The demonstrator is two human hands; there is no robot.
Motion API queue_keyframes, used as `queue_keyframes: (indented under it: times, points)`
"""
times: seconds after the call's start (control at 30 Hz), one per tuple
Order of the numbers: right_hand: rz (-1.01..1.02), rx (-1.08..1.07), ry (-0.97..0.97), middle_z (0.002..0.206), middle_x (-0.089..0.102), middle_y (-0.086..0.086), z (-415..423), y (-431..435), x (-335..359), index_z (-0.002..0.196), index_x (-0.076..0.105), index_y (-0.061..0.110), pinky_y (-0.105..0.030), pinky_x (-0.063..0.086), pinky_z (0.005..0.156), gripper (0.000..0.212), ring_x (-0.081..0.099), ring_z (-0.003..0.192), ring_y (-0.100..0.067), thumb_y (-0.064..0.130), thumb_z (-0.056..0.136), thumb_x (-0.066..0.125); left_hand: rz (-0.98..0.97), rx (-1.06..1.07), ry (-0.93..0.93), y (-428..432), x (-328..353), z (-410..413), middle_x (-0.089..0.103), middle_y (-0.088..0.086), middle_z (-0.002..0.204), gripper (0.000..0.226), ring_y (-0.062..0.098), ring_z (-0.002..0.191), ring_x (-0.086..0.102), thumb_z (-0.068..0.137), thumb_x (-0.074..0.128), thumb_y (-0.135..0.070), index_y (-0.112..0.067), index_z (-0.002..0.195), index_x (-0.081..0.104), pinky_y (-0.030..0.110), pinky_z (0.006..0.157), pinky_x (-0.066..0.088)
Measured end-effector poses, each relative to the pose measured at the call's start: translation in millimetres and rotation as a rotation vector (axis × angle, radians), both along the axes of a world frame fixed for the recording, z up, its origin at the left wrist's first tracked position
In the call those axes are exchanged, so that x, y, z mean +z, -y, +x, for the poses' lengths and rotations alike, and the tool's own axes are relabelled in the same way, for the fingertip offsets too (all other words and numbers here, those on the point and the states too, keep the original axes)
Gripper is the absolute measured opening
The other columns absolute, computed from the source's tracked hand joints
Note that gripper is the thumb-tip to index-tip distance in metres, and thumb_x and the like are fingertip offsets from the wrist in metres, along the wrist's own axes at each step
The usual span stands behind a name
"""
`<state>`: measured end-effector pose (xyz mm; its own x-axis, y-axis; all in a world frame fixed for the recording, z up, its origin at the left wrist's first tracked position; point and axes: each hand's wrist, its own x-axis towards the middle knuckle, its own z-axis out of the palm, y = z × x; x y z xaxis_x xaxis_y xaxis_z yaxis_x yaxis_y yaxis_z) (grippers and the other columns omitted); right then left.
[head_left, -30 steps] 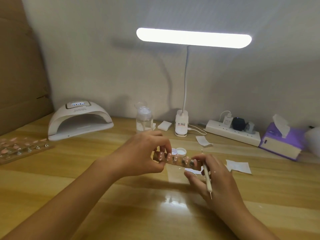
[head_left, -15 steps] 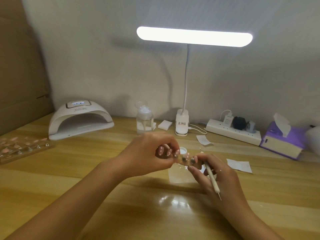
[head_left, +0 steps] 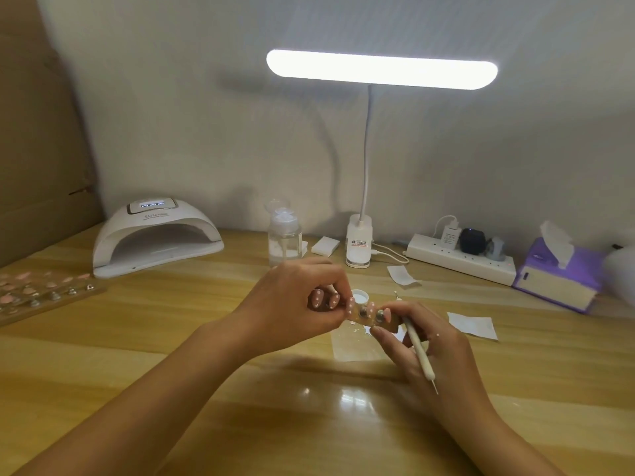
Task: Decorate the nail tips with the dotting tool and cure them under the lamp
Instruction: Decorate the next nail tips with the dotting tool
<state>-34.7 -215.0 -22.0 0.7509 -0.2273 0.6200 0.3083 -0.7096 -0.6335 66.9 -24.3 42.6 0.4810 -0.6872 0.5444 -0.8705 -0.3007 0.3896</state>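
Right, nearest first: both forearms reach in over the wooden tabletop. The left hand pinches the left end of a small holder strip, fingers curled round it. The right hand pinches the other end btwn thumb & forefinger, w/ the dotting tool tucked across its fingers, one thin point aimed back toward the camera. The strip is held up over the tabletop & carries pink nail tips w/ white dots. Below it lies a clear sheet; just behind, a small white pot. A white wipe lies to the right. At the far left edge: a tray of more tips. Back row, left to right: curing lamp, pump bottle, lit desk lamp, power strip, purple tissue box.
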Motion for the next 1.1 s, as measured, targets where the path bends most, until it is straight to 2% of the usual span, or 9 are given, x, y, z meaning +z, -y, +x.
queue_keyframes:
  times: [0.23,0.37,0.47,0.53,0.63,0.73,0.83,1.0,1.1]
  points:
    - [-0.006,0.005,-0.009,0.089,0.064,0.017,0.6,0.4,-0.6,0.094,0.07,0.03,-0.038,0.053,0.065,0.018,0.06,0.078,-0.012,0.024,0.081,0.08,0.03,0.002,-0.02,-0.9,-0.8,2.6,0.059,-0.02,0.08,0.014,0.006,0.078,0.058,0.078,0.078,-0.022,-0.029,0.083,0.068,0.014,0.065,0.042]
    - [0.001,0.001,0.0,0.088,0.064,0.018,0.6,0.5,-1.1,0.092,0.068,0.032,-0.039,0.053,0.063,0.018,0.06,0.079,-0.012,0.024,0.082,0.079,0.074,0.003,-0.079,-3.4,0.5,3.9,0.058,-0.027,0.078,0.025,0.001,0.078,0.059,0.075,0.082,-0.028,-0.038,0.088,0.064,0.01,0.063,0.043]
    - [0.011,-0.004,0.001,0.089,0.064,0.02,1.4,0.7,-1.2,0.091,0.067,0.034,-0.038,0.053,0.062,0.02,0.061,0.08,-0.012,0.022,0.081,0.08,0.101,0.014,-0.052,-3.7,-0.1,4.5,0.059,-0.029,0.08,0.025,-0.001,0.079,0.059,0.077,0.08,-0.03,-0.038,0.096,0.066,0.009,0.063,0.041]
    - [0.009,-0.002,-0.016,0.09,0.064,0.019,2.0,1.1,-2.5,0.093,0.066,0.034,-0.035,0.052,0.063,0.022,0.061,0.078,-0.011,0.022,0.081,0.08,0.127,0.025,0.0,-3.2,-0.7,3.8,0.061,-0.026,0.084,0.024,0.0,0.08,0.059,0.079,0.078,-0.033,-0.037,0.102,0.069,0.012,0.065,0.043]
    - [0.015,-0.006,-0.022,0.091,0.065,0.017,1.8,2.2,-4.2,0.101,0.067,0.031,-0.027,0.049,0.07,0.026,0.061,0.085,-0.009,0.021,0.081,0.08,0.153,0.052,0.065,-2.5,-1.0,1.3,0.065,-0.021,0.092,0.024,0.004,0.085,0.061,0.081,0.073,-0.039,-0.038,0.105,0.071,0.024,0.069,0.052]
    - [0.007,-0.014,0.007,0.1,0.066,0.014,1.7,2.4,-2.2,0.111,0.064,0.027,-0.013,0.044,0.075,0.033,0.061,0.091,-0.007,0.021,0.082,0.079,0.146,0.064,0.084,-2.3,-0.1,-0.5,0.066,-0.02,0.094,0.024,0.002,0.081,0.064,0.08,0.072,-0.041,-0.039,0.103,0.069,0.027,0.069,0.055]
    - [-0.001,-0.024,0.053,0.098,0.066,0.012,1.4,0.4,0.6,0.104,0.064,0.026,-0.009,0.042,0.075,0.028,0.06,0.089,-0.006,0.021,0.081,0.079,0.161,0.072,0.098,-0.5,-0.1,-1.2,0.066,-0.02,0.095,0.025,0.002,0.078,0.065,0.08,0.072,-0.041,-0.039,0.104,0.067,0.028,0.069,0.056]
    - [0.01,-0.001,0.117,0.093,0.065,0.018,-1.1,-3.5,3.0,0.1,0.065,0.028,-0.011,0.043,0.07,0.019,0.064,0.092,-0.006,0.022,0.086,0.077,0.175,0.072,0.096,1.5,-2.3,-2.5,0.065,-0.021,0.098,0.026,0.003,0.078,0.066,0.079,0.072,-0.041,-0.039,0.104,0.065,0.029,0.068,0.056]
    - [0.04,0.029,0.145,0.089,0.065,0.015,-0.5,-3.8,4.2,0.095,0.066,0.028,-0.023,0.048,0.07,0.012,0.064,0.087,-0.011,0.023,0.088,0.074,0.184,0.061,0.092,1.9,-2.4,-3.5,0.065,-0.021,0.098,0.025,0.003,0.077,0.066,0.078,0.071,-0.041,-0.039,0.103,0.064,0.028,0.068,0.056]
